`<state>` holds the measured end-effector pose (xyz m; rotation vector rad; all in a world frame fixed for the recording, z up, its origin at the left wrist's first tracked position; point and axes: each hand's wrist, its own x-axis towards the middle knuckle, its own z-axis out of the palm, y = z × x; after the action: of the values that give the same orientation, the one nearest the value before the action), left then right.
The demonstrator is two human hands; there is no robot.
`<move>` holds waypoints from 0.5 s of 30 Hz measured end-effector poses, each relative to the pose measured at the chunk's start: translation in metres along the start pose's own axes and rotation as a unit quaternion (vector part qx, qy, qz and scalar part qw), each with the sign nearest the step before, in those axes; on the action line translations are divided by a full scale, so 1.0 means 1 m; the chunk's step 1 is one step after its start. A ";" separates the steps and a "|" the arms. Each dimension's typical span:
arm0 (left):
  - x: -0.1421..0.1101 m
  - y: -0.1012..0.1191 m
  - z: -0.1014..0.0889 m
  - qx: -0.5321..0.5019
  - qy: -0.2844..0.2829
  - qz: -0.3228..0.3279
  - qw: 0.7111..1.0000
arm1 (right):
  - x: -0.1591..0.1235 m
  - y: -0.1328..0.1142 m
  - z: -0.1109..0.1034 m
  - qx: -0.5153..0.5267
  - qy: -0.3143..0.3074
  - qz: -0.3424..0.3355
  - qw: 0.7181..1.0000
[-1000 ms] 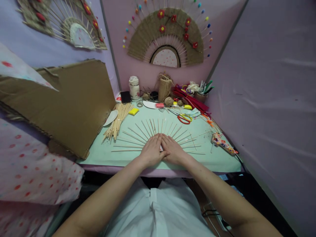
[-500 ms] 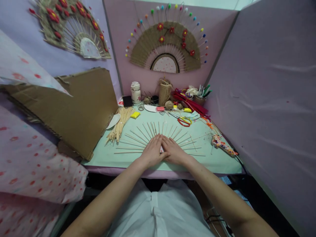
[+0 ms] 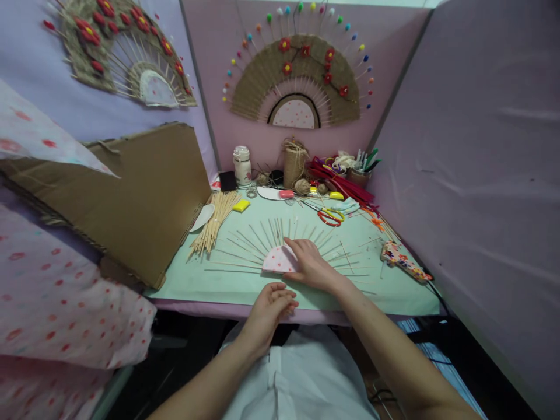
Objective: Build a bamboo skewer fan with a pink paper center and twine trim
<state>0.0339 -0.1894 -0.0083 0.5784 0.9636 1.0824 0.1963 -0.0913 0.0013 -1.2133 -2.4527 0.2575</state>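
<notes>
"Pink-dotted covering on that half-round — where does it sit?"

"Near the middle of the pale green surface, straight side towards the near edge, with thin sticks fanning out left, right and far."

"And the hands?"

"The right hand lies over its right part, fingers extended rather than clenched; how hard they press, I cannot tell. The left hand is apart from it, at the near edge, fingers loosely curled with nothing visible in them."

"How would it handle?"

"Light, I'd judge, and fairly stiff at the half-round, but fragile along the sticks — they look slim enough to snap. Whether they're fixed underneath is hidden."

"So where to take hold?"

"By the half-round, supported at both ends of its straight side, never by the stick tips. Mind the scissors, far and right, close to those tips."
</notes>
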 end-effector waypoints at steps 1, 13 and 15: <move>0.003 0.004 0.001 -0.028 0.002 -0.015 1.000 | -0.001 -0.001 -0.002 -0.009 0.017 -0.003 1.000; 0.072 0.060 0.026 -0.290 -0.034 0.088 0.952 | -0.022 -0.026 -0.020 -0.018 0.238 0.007 0.971; 0.081 0.070 0.023 -0.301 -0.061 0.092 0.947 | -0.023 -0.023 -0.010 0.146 0.299 0.096 0.938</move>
<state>0.0332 -0.0860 0.0295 0.2252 0.4333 1.4128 0.1966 -0.1238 0.0121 -1.1824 -1.7124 0.2502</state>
